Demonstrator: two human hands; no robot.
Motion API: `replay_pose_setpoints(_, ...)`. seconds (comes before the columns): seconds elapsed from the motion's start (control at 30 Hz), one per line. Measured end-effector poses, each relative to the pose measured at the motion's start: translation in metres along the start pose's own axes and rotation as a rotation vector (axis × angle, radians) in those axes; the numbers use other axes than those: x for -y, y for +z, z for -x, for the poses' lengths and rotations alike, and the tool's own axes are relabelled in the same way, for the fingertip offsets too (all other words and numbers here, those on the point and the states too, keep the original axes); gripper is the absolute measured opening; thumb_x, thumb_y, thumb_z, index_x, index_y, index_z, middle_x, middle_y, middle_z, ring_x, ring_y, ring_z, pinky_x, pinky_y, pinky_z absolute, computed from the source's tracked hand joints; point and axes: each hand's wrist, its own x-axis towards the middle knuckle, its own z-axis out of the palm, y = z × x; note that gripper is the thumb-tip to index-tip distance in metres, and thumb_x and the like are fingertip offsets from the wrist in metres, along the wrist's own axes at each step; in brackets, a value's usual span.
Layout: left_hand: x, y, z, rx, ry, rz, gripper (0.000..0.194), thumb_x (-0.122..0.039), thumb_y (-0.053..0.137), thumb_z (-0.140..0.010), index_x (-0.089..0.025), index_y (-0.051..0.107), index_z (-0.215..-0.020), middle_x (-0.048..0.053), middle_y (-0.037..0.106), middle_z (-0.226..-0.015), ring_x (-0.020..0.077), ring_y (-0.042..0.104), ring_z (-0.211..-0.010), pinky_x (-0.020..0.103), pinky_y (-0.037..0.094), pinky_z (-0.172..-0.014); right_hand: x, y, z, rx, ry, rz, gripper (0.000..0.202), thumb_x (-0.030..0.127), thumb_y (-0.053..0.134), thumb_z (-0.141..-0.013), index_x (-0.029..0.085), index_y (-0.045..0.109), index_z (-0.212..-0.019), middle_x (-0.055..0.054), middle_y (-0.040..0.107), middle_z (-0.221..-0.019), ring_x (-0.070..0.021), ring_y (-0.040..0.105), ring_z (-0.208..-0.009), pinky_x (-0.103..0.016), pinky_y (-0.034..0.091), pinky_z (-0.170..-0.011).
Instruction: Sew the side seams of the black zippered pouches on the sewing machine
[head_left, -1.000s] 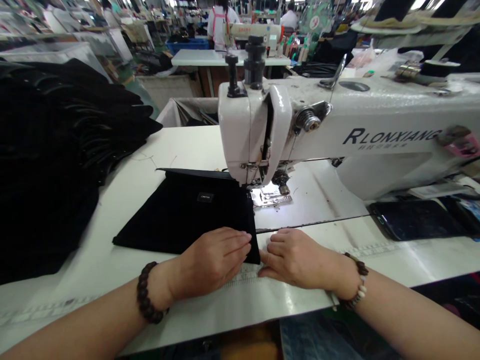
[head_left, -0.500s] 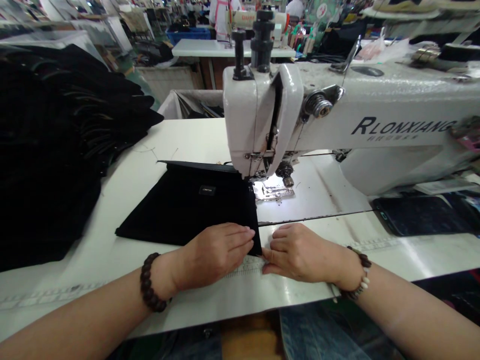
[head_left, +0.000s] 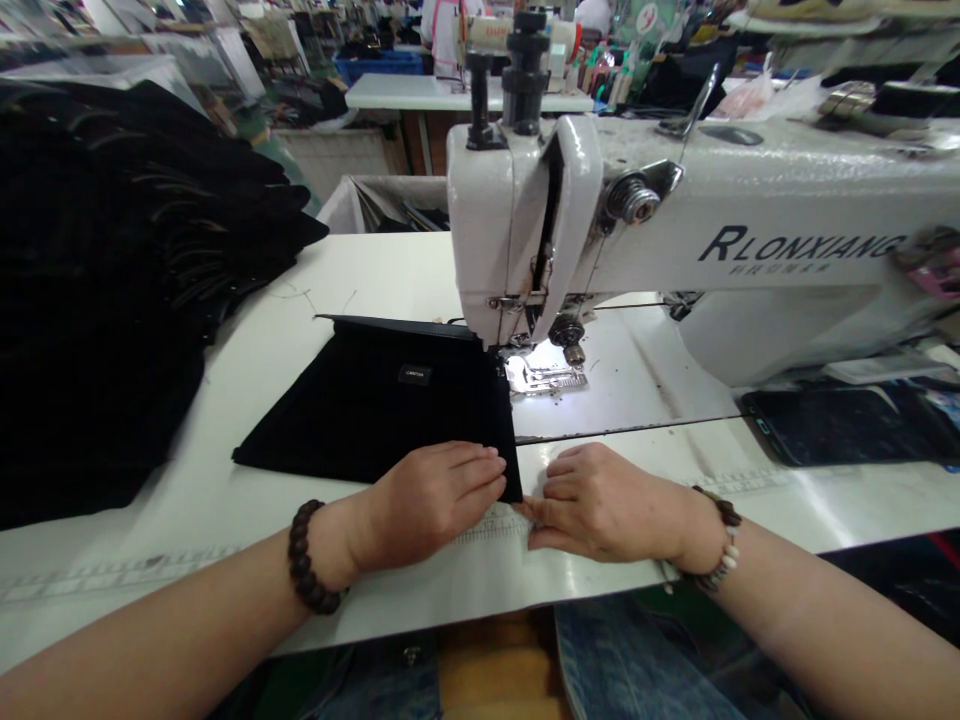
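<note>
"What's lying off to the right?"
"A dark phone — flat on the white surface, with a clear plastic bag farther back, something pinkish inside it."
"And straight ahead?"
"Another sewing machine, red lettering on its body, standing on a pale surface of its own. A person in white with pink straps is just behind."
"Anything around them?"
"A blue bin to the left — and a green fan to the right."
</note>
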Motion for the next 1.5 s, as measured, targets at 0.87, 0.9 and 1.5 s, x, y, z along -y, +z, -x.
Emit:
replay_pose_setpoints(0.87,0.005,-0.001,0.003,0.02,-0.063,0.119,0.03,-0.011,0.031,-0.092,-0.006,0.06,-0.095,0.01,0.066,-0.099,0.0173,0.06,-0.096,0.029,0.049,-0.089,0.004,-0.01,-0.004,0.15,0.102,0.118,0.024,0.028,0.038,-0.093,0.011,0.053,-0.104,0.0,0.059,-0.061,-0.0135,0.052,-0.056,-0.029,0.025,-0.05)
replay_pose_setpoints(0.9,0.008,0.0,0.004,0.014,-0.062,0.125,0.028,-0.01,0.032,-0.091,-0.005,0.06,-0.095,0.011,0.065,-0.1,0.0175,0.059,-0.097,0.03,0.048,-0.09,0.002,-0.01,-0.005,0.161,0.113,0.118,0.024,0.028,0.038,-0.093,0.012,0.052,-0.104,0.0,0.059,-0.061,-0.0133,0.052,-0.056,-0.029,0.024,-0.049)
replay_pose_setpoints(1.5,0.067,0.01,-0.009,0.032,-0.02,0.034,0.031,-0.016,0.03,-0.093,-0.007,0.059,-0.098,0.01,0.066,-0.098,0.0169,0.06,-0.096,0.032,0.049,-0.089,-0.042,-0.006,-0.019,0.088,0.28,0.226,0.032,0.032,0.039,-0.091,0.016,0.055,-0.114,0.0,0.058,-0.055,-0.0094,0.041,-0.044,-0.028,0.014,-0.046)
